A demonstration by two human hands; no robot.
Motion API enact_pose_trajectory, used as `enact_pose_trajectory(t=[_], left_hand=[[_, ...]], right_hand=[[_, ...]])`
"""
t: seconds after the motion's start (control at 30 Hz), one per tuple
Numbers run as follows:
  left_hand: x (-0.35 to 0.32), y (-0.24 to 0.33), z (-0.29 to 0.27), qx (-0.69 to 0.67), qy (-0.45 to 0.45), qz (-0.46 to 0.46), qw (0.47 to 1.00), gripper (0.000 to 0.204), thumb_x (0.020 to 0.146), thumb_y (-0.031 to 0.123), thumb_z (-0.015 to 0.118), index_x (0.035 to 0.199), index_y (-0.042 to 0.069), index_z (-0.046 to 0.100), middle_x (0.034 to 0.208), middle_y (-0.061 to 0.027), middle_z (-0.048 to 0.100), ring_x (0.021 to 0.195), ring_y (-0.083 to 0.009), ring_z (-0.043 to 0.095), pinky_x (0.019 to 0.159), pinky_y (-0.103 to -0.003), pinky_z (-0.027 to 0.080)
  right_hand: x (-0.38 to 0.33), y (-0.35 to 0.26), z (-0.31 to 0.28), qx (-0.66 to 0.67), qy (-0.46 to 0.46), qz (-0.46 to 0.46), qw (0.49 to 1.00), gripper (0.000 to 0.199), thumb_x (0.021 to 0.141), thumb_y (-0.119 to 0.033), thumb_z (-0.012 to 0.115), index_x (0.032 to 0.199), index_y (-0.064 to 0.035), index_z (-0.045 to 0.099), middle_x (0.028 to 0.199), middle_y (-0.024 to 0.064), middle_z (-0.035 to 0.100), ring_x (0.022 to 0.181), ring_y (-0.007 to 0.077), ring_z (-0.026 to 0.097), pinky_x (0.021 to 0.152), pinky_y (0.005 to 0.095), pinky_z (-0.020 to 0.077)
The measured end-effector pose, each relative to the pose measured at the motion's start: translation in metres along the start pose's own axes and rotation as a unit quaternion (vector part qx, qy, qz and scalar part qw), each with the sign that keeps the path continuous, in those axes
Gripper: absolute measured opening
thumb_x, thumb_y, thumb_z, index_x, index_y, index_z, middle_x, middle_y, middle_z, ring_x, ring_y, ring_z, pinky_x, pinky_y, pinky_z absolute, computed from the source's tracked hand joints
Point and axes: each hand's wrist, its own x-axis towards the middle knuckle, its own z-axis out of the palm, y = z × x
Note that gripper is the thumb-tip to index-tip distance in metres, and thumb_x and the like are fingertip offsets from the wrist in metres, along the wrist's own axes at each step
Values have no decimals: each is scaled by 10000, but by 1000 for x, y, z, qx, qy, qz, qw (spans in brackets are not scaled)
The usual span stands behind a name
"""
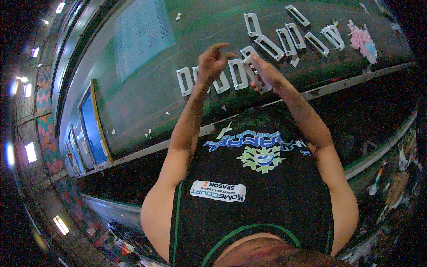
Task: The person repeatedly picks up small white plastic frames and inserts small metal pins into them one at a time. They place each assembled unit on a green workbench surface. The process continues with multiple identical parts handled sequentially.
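Fingers of right hand [263, 71] pinch a white frame [257, 75] (left hand [212, 62] empty).

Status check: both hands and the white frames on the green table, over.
Left hand open, fingers curled above white rectangular plastic frames. Right hand on one frame. Green table scattered with white scraps.

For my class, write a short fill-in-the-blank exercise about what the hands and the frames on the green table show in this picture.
1. The plastic frames lying on the table are ____ in colour.
2. The right hand holds a ____.
3. The left hand hovers over the row with its fingers ____.
4. The pink scraps lie at the table's far ____ end.

Missing words: white; frame; spread; right
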Motion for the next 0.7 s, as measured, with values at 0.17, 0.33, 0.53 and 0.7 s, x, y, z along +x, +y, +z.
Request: enact_pose_trajectory(t=[0.17, 0.33, 0.53, 0.7], left_hand=[[5, 16, -3, 52, 63, 25, 996, 447, 738, 232, 859, 1117, 87, 674, 551, -3, 494, 527, -70, 437, 485, -268, 375], [-1, 19, -3, 108, -115, 117, 981, 483, 741, 233, 852, 1157, 103, 644, 541, -23, 537, 530, -107, 525, 501, -290, 429], [10, 11, -1, 114, 18, 103, 988, 389, 770, 130, 750, 1146, 115, 651, 824, -54, 740, 640, -164, 681, 566, -316, 522], [-13, 26, 7, 238, -113, 90, 960, 339, 786, 411, 776, 974, 134, 726, 761, -90, 713, 689, -246, 706, 608, -354, 547]], right_hand=[[6, 3, -4, -19, -16, 9, 1000, 669, 939, -646, 419, 1257, -63, 498, 992, 104, 551, 591, 170, 592, 451, 303, 502], [6, 4, -6, 13, -33, -5, 999, 653, 944, -634, 423, 1256, -65, 501, 884, 84, 578, 578, 156, 595, 439, 290, 492], [16, 6, -10, -1, 28, -35, 999, 612, 949, -639, 402, 1162, -82, 541, 733, 77, 602, 491, 177, 587, 416, 328, 504], [17, 9, -8, 0, 12, -37, 999, 589, 966, -628, 376, 1104, -90, 575, 742, 76, 624, 531, 171, 599, 441, 328, 490]])
